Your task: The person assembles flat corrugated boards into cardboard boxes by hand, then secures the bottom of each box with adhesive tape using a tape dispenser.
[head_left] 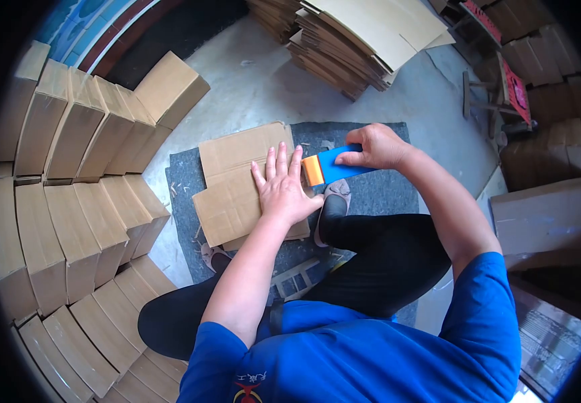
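A flattened cardboard box [226,208] lies on a dark grey mat [391,195] between my feet. My left hand [282,191] rests palm down on the cardboard near its right edge, fingers spread. In my right hand [374,149] is a blue tape dispenser [341,163], gripped with thumb and fingers. Its orange end [313,170] is at the right edge of the cardboard, just beside my left fingers. Whether tape is stuck to the cardboard cannot be made out.
Rows of closed cardboard boxes [75,221] stand along the left. A stack of flat cardboard [371,33] is at the top. Stools with red tops [515,91] and more cardboard [542,218] are on the right.
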A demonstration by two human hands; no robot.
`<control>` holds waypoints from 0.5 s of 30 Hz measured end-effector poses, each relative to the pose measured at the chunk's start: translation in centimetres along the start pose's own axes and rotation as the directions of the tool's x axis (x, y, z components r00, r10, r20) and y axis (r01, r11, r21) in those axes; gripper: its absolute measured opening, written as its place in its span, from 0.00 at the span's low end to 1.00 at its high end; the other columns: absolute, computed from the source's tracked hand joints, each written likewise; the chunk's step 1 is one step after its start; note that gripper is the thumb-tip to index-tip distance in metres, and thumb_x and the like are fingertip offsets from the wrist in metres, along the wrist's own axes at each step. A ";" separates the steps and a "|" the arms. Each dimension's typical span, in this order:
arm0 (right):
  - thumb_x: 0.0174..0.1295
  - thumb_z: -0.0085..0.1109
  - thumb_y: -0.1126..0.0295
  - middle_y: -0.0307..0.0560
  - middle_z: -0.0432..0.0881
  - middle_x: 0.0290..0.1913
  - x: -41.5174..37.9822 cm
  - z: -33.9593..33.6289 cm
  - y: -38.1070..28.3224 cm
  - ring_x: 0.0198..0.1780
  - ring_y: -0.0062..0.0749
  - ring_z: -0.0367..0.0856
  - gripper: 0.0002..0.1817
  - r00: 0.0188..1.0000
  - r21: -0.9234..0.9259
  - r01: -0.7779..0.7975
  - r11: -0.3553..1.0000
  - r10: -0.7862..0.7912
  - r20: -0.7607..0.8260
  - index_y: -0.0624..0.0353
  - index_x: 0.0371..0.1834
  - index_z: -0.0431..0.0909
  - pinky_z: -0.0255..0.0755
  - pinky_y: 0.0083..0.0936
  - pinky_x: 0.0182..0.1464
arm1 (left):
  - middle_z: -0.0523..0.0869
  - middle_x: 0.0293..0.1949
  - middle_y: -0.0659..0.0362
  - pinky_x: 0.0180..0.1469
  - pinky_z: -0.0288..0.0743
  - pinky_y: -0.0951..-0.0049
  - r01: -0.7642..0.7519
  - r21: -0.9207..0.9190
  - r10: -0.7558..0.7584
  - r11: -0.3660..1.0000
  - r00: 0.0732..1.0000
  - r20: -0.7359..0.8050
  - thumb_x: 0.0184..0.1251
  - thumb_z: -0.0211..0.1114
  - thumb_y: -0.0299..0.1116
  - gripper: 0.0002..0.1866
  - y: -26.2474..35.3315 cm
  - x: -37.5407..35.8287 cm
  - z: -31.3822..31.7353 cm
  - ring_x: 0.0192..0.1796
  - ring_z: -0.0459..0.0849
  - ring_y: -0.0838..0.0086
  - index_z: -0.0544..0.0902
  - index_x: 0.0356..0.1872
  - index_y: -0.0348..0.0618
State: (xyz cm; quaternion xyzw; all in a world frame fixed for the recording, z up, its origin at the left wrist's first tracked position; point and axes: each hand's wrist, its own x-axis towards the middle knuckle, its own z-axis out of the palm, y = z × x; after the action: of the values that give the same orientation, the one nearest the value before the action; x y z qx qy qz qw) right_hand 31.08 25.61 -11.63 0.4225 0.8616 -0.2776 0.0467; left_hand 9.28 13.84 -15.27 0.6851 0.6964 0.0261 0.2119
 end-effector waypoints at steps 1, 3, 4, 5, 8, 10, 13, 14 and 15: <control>0.56 0.65 0.35 0.54 0.82 0.26 -0.5 -0.3 0.5 0.30 0.48 0.84 0.32 0.999 0.034 -0.034 0.999 0.034 -0.003 0.60 0.31 0.84 0.77 0.40 0.38 | 0.51 0.81 0.51 0.80 0.24 0.41 -0.001 0.000 0.001 1.000 1.000 0.003 0.44 0.75 0.57 0.58 -0.1 0.0 0.1 0.84 0.42 0.58 0.57 0.79 0.57; 0.54 0.65 0.33 0.55 0.84 0.27 -1.6 -1.1 1.6 0.32 0.48 0.84 0.33 0.992 0.071 -0.122 0.990 0.123 -0.011 0.58 0.31 0.86 0.78 0.40 0.41 | 0.51 0.81 0.49 0.80 0.25 0.40 -0.031 0.000 0.031 1.000 0.999 -0.020 0.43 0.75 0.55 0.54 -0.3 0.1 0.1 0.83 0.44 0.57 0.63 0.77 0.62; 0.54 0.65 0.33 0.54 0.84 0.27 -2.2 -1.5 2.4 0.33 0.47 0.85 0.33 0.991 0.050 -0.134 0.990 0.135 -0.014 0.58 0.31 0.86 0.78 0.40 0.41 | 0.51 0.81 0.49 0.80 0.25 0.40 -0.031 0.000 0.031 1.000 0.999 -0.019 0.43 0.75 0.55 0.54 -0.3 0.1 0.1 0.83 0.44 0.57 0.63 0.77 0.62; 0.54 0.66 0.33 0.53 0.84 0.27 -2.9 -1.9 3.1 0.33 0.46 0.85 0.33 0.989 0.030 -0.146 0.989 0.147 -0.017 0.58 0.31 0.86 0.78 0.40 0.41 | 0.52 0.80 0.49 0.79 0.26 0.40 -0.037 -0.002 0.037 0.999 0.999 0.005 0.43 0.75 0.54 0.51 -0.3 0.1 -0.1 0.83 0.45 0.57 0.67 0.75 0.62; 0.54 0.66 0.34 0.51 0.84 0.26 -4.5 -2.9 4.5 0.32 0.44 0.86 0.32 0.985 0.002 -0.164 0.987 0.164 -0.048 0.57 0.31 0.86 0.79 0.39 0.40 | 0.54 0.79 0.49 0.79 0.26 0.40 -0.037 -0.003 0.037 0.999 0.999 0.040 0.44 0.76 0.53 0.45 -0.2 0.3 -0.3 0.82 0.47 0.56 0.73 0.70 0.61; 0.54 0.67 0.35 0.51 0.85 0.27 -4.3 -3.0 4.8 0.33 0.46 0.86 0.31 0.986 -0.088 -0.166 0.982 0.163 -0.042 0.57 0.30 0.85 0.79 0.40 0.40 | 0.55 0.79 0.49 0.80 0.26 0.40 -0.037 -0.005 0.037 0.999 0.998 0.048 0.44 0.76 0.52 0.43 0.0 0.4 -0.1 0.82 0.47 0.56 0.75 0.68 0.60; 0.56 0.65 0.39 0.52 0.87 0.29 -2.4 -1.9 2.0 0.35 0.49 0.86 0.27 0.985 -0.286 -0.168 0.943 0.174 -0.004 0.56 0.30 0.86 0.80 0.41 0.40 | 0.57 0.78 0.47 0.79 0.27 0.38 -0.042 -0.023 0.043 0.999 0.999 0.016 0.43 0.76 0.51 0.41 -0.1 0.4 0.2 0.82 0.48 0.55 0.76 0.65 0.59; 0.56 0.65 0.40 0.53 0.87 0.30 -1.5 -0.9 1.3 0.35 0.50 0.86 0.26 0.982 -0.319 -0.173 0.932 0.186 0.012 0.55 0.30 0.87 0.80 0.41 0.41 | 0.56 0.78 0.47 0.79 0.27 0.38 -0.048 -0.021 0.048 0.999 0.999 0.011 0.43 0.76 0.51 0.42 -0.2 0.5 0.3 0.82 0.48 0.54 0.75 0.66 0.59; 0.57 0.64 0.42 0.51 0.88 0.31 -0.7 0.1 0.0 0.37 0.47 0.88 0.24 0.979 -0.386 -0.162 0.908 0.196 0.050 0.54 0.32 0.88 0.80 0.40 0.42 | 0.56 0.78 0.47 0.78 0.26 0.37 -0.050 -0.019 0.050 0.999 0.999 0.009 0.43 0.76 0.52 0.42 -0.3 0.3 0.4 0.82 0.48 0.54 0.75 0.66 0.59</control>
State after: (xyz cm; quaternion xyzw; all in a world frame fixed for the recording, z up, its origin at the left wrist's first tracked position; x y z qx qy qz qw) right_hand 31.47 25.10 -11.49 0.4702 0.8536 -0.1182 0.1907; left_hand 9.15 14.04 -15.78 0.7004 0.6778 0.0347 0.2210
